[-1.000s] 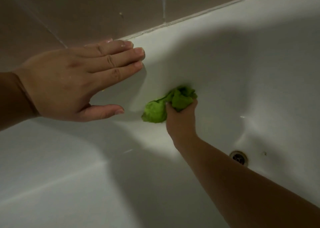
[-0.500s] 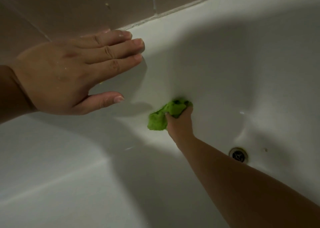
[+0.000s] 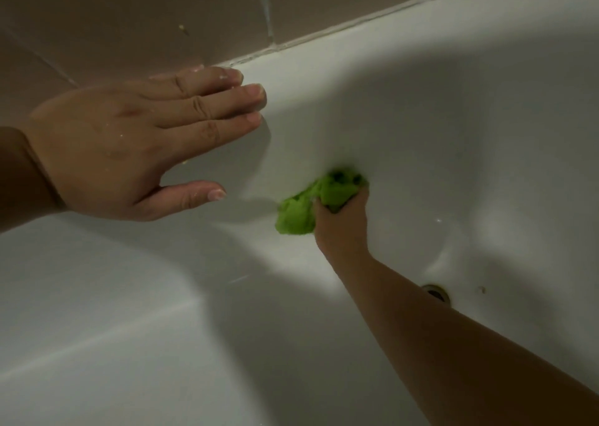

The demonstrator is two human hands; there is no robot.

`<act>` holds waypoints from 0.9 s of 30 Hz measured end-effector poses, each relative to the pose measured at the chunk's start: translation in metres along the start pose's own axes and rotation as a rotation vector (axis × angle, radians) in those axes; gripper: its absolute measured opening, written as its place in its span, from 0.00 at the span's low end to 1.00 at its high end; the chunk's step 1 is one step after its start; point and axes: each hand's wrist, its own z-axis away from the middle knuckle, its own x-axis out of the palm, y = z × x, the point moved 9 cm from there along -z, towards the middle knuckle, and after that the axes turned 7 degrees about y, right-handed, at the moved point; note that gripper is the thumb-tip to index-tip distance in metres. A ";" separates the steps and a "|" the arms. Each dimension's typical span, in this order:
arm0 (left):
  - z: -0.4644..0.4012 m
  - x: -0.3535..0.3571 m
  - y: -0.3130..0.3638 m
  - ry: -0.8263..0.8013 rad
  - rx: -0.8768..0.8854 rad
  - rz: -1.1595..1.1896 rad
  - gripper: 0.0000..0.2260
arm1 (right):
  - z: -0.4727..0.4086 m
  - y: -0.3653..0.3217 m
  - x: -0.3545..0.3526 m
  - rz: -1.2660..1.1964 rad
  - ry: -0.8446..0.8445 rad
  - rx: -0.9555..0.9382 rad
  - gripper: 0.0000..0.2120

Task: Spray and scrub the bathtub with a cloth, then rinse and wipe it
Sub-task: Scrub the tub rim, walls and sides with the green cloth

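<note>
1. So, the right hand is down inside the tub, fingers curled round a bunched-up green cloth and pressing it on the inner wall. The cloth sticks out past the fingers toward the left hand and looks a bit blurred, so I'd guess it's mid-scrub.

2. Left hand is flat, fingers straight and together, thumb spread, holding nothing. It looks planted on the tub rim right where the rim meets the tiled wall, probably as a brace. It's got wet specks on it.

3. Drain sits just beside the right forearm, on the far side from the left hand, well below the cloth.

4. What could go wrong, as I see it:
- The brace hand is wet and the rim is glossy. Lean harder while reaching deep and that palm could skate, which dumps the person's weight forward into the tub.
- The cloth is wadded up, so only a small patch touches the wall. Easy to leave streaks or miss strips.
- The grip is only on one end of the wad. Push hard on slick enamel and it could squirt out and slide toward the drain.
- Shadow covers a lot of the tub, so missed grime would be hard to spot.
</note>
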 end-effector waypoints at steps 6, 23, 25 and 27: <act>0.058 -0.032 -0.065 0.121 -0.112 -0.007 0.34 | -0.038 -0.063 -0.075 -0.222 0.290 -0.122 0.15; 0.035 -0.031 -0.067 0.174 -0.121 -0.021 0.36 | -0.029 -0.089 -0.066 -0.210 0.255 -0.086 0.16; 0.031 -0.031 -0.067 0.177 -0.117 -0.029 0.36 | -0.015 -0.087 -0.041 -0.161 0.086 -0.096 0.18; 0.027 -0.030 -0.066 0.174 -0.113 -0.028 0.36 | -0.007 -0.098 -0.032 -0.186 0.003 -0.118 0.21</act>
